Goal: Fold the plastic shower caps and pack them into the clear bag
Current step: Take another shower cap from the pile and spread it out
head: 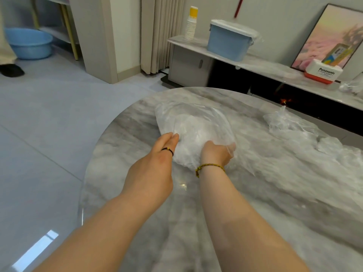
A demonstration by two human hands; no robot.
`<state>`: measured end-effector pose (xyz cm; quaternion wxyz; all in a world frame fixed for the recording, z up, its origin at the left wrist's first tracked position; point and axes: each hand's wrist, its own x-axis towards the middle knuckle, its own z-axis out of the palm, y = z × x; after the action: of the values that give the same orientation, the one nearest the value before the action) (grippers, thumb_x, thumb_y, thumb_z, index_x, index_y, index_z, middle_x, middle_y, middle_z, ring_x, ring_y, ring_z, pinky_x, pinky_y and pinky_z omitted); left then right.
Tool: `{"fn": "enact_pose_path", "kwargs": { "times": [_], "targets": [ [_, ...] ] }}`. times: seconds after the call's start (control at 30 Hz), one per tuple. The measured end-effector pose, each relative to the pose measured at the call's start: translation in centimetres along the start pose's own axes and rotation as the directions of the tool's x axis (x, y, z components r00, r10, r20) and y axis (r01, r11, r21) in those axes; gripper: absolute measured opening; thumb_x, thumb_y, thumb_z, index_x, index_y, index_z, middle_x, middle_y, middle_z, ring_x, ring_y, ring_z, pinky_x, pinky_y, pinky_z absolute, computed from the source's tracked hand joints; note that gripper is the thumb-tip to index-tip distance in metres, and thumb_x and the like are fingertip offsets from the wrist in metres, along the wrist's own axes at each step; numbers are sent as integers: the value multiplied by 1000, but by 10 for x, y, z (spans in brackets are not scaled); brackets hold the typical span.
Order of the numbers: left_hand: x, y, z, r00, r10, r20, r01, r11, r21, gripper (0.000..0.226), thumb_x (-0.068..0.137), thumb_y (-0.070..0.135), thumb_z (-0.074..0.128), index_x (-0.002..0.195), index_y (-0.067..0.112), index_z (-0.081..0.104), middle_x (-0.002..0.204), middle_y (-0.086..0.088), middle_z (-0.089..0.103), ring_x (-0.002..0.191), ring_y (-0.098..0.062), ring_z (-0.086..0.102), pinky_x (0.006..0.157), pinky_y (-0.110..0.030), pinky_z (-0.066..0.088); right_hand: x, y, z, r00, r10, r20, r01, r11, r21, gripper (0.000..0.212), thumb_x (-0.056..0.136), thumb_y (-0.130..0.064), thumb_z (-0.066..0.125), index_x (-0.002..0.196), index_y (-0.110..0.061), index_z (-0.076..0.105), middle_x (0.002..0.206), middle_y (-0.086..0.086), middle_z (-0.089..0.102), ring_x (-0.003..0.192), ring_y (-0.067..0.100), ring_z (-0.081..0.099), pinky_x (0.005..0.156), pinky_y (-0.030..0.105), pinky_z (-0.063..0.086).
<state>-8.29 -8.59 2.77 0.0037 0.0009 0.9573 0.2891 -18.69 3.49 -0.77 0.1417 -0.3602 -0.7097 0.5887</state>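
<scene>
**Packing under way, pile still waiting**

We note the left hand point(167, 143) pinching the near edge of the clear bag point(196, 118) on the table point(137, 193). The bag is already bulky with white caps. The right hand point(217, 154) is at the bag mouth, its fingers veiled by film, so we cannot read the grip. Loose shower caps point(294, 132) lie crumpled to the right. We judge the task partly done.

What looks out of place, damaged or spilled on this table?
Nothing looks damaged or spilled. The only untidy thing is the heap of loose shower caps on the right part of the table. They lie crumpled and unfolded, beside the stuffed clear bag.
</scene>
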Motion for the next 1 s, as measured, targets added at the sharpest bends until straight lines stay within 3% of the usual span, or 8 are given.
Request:
{"fn": "enact_pose_path", "kwargs": {
  "times": [0.1,0.23,0.4,0.53,0.7,0.77,0.87,1.0],
  "targets": [
    [-1,1,2,1000,5,6,-5,1000,24,76,91,0,39,147,32,-1,150,26,-8,102,-9,55,70,-20,39,-9,12,-7,999,5,51,-5,1000,8,67,90,-10,47,147,-7,11,152,11,21,137,29,27,112,37,26],
    [-2,0,3,1000,-1,5,1,1000,20,76,90,-2,38,147,31,1,151,25,-5,105,-10,55,76,-24,43,-10,22,-22,998,16,54,-9,991,-134,53,95,-30,43,140,-5,32,147,12,31,134,29,28,109,36,25],
    [-2,3,5,1000,13,1,-13,999,36,75,91,-2,38,148,30,1,152,24,-5,104,-12,54,71,-22,40,5,19,-36,993,36,111,-29,998,-59,26,93,-30,49,96,-4,52,93,8,53,97,30,48,66,23,28],
    [0,2,8,1000,21,8,-21,999,43,75,91,-2,38,148,31,0,151,25,-5,104,-13,54,73,-22,41,22,8,-36,986,131,107,-133,991,7,50,91,-18,56,129,7,37,117,13,51,113,24,50,80,25,34],
    [2,1,11,999,40,7,-40,998,45,76,91,-2,37,148,31,-1,151,25,-7,105,-11,54,76,-22,43,43,3,-14,961,218,171,-248,951,183,41,89,-1,48,129,2,38,89,12,52,47,13,57,37,18,44],
    [3,1,14,999,41,6,-41,998,42,77,90,-3,37,148,31,-1,151,25,-7,107,-11,53,78,-22,44,41,3,-9,965,172,196,-213,953,214,41,88,-4,48,128,5,41,93,9,47,61,15,49,47,20,41],
    [5,1,19,999,41,27,-42,998,36,78,90,-4,38,148,31,-2,151,25,-7,110,-10,53,82,-23,44,43,2,-7,965,169,198,-221,935,277,30,86,4,46,116,-2,46,70,4,41,55,15,35,53,26,36],
    [7,3,27,998,45,49,-48,997,63,78,90,-4,38,148,29,-2,152,22,-7,111,-12,52,81,-23,42,41,5,-13,956,137,258,-199,952,232,39,90,5,39,126,-9,38,72,3,39,58,13,37,48,20,40]
  ]
}}
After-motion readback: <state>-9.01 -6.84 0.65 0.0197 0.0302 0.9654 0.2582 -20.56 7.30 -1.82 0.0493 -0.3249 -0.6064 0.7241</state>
